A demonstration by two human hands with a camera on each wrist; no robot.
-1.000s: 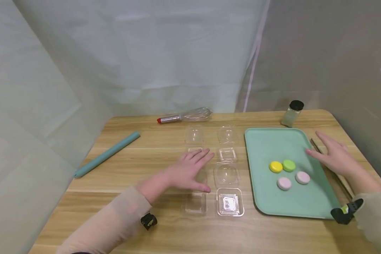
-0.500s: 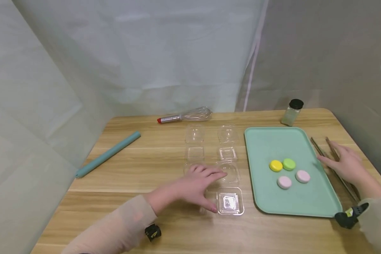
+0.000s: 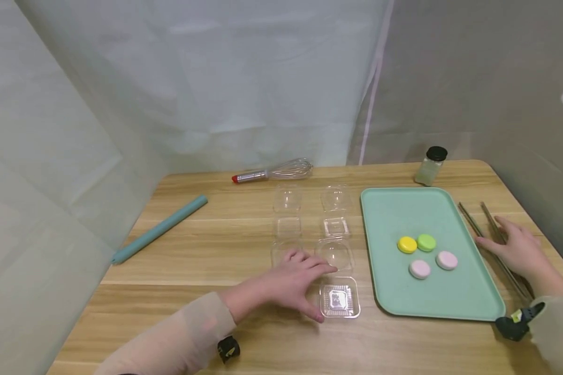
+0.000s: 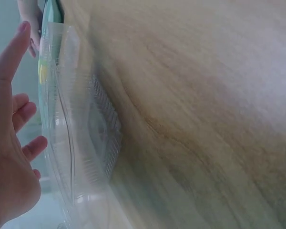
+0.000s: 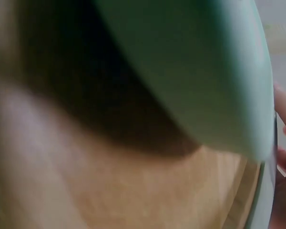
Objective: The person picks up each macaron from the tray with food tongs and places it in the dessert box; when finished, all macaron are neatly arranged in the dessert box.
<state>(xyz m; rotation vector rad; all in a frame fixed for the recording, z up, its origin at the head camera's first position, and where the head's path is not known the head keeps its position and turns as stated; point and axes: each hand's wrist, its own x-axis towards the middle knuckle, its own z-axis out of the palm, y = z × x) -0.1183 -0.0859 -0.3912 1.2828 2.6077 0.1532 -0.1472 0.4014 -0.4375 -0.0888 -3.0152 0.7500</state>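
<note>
Nearest to me, my left hand (image 3: pixel 294 278) lies flat with the fingers spread and relaxed over a clear clamshell box (image 3: pixel 288 260) on the wooden table (image 3: pixel 216 250); it presses or rests on the plastic and grips nothing, and the left wrist view shows the open palm (image 4: pixel 9 143) just beside the clear ribbed tray (image 4: pixel 93 143). Touching my thumb on its right stands a second clear clamshell box (image 3: pixel 340 297), lid folded back, its ribbed base empty apart from what looks like a small printed card. To the right, my right hand (image 3: pixel 516 250) rests with loosely extended fingers on the metal tongs (image 3: pixel 492 245), which lie on the table just beside the mint-green tray (image 3: pixel 469 302); I cannot tell whether any finger has closed round them, and the right wrist view is too blurred to help. On the tray sit four macarons, all unpacked: pink (image 3: pixel 419 269), pink (image 3: pixel 447 260), yellow (image 3: pixel 407 245) and green (image 3: pixel 426 242). Farther back, two more open clamshell boxes (image 3: pixel 287 212) (image 3: pixel 335 211) are also empty. By my judgement packing has not begun: four boxes stand open, four macarons remain to transfer. At the far edge lie a whisk (image 3: pixel 274 172), a teal rod (image 3: pixel 159 229) and a spice jar (image 3: pixel 430 166).
</note>
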